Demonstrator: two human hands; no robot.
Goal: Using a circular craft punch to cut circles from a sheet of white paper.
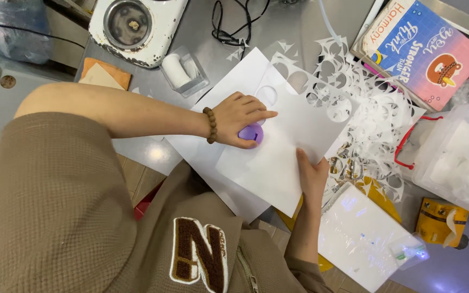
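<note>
My left hand (240, 118), with a brown bead bracelet at the wrist, presses down on a small purple round punch (252, 133) set on the edge of a white paper sheet (283, 146). The index finger points across the sheet. My right hand (311, 176) grips the sheet's lower right edge, thumb on top. The sheet has round holes (321, 92) cut along its far side. It lies over another white sheet (218, 157) on a grey metal table (278, 27).
A heap of white paper offcuts with round holes (375, 125) lies to the right. A colourful book (424, 49), a clear plastic box (457, 157), a yellow packet (441, 222), a white round appliance (137, 27), a small clear container (185, 70) and black cables (229, 27) surround the sheets.
</note>
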